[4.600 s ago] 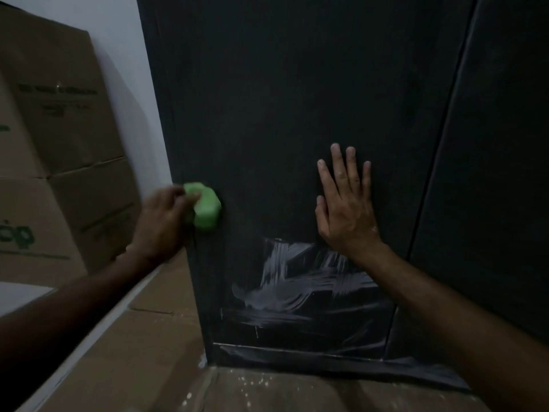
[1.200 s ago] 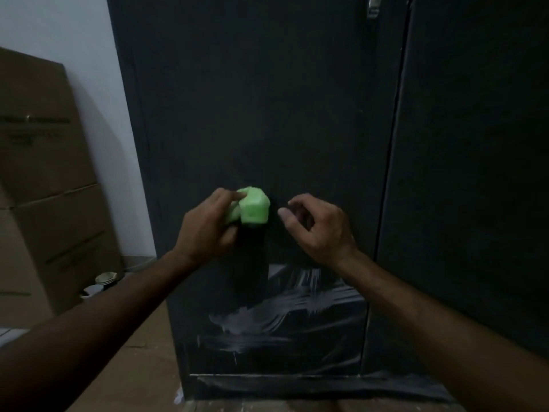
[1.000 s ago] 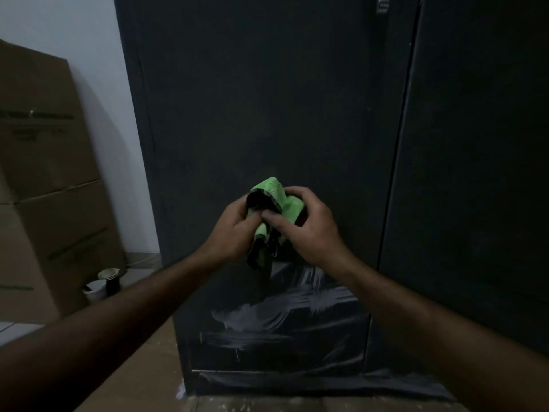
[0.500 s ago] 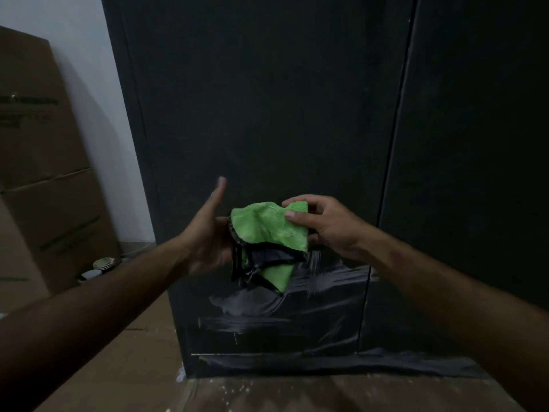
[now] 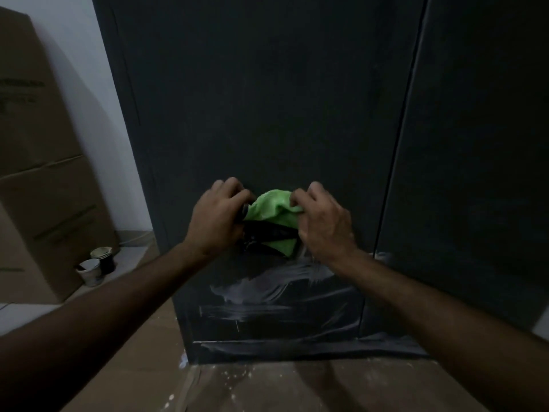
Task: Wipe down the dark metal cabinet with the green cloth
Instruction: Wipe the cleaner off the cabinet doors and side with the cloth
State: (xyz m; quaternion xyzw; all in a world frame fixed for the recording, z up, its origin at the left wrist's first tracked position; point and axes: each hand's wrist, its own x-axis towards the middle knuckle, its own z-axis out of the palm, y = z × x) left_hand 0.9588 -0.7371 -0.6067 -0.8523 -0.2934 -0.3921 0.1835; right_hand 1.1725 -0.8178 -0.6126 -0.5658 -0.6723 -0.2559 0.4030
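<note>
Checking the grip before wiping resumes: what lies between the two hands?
The green cloth, bunched, gripped by the left hand and right hand, in the head view.

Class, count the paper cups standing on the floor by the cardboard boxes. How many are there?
2 at least: a white paper cup nearest the boxes, and a dark paper cup just behind it, which looks like several nested together, so more may be hidden.
</note>
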